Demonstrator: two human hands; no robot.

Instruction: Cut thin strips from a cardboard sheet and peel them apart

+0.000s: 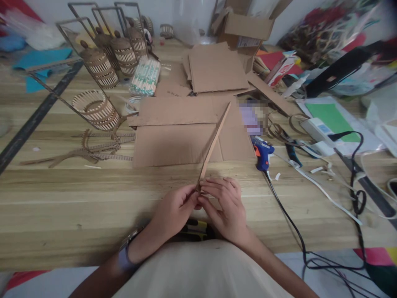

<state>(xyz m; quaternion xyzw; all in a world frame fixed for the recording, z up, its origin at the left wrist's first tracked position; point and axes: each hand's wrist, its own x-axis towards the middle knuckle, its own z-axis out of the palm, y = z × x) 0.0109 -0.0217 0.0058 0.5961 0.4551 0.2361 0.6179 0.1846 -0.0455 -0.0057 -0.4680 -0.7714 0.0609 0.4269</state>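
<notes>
A loose, narrow brown cardboard strip (214, 142) was pinched at its near end, at near centre, by the left hand (175, 209) and right hand (226, 205), while lidded brown-and-cream slatted cylinders (101, 69) were ranged far left, apparently finished, beyond one lidless, seemingly incomplete cylinder (107, 116).

A plain cream top (198, 271) meets the near edge of the table (62, 219); forearms (269, 260) bare; around the left wrist (139, 247), a pale lavender-grey band (124, 258), perhaps a watch strap.
</notes>
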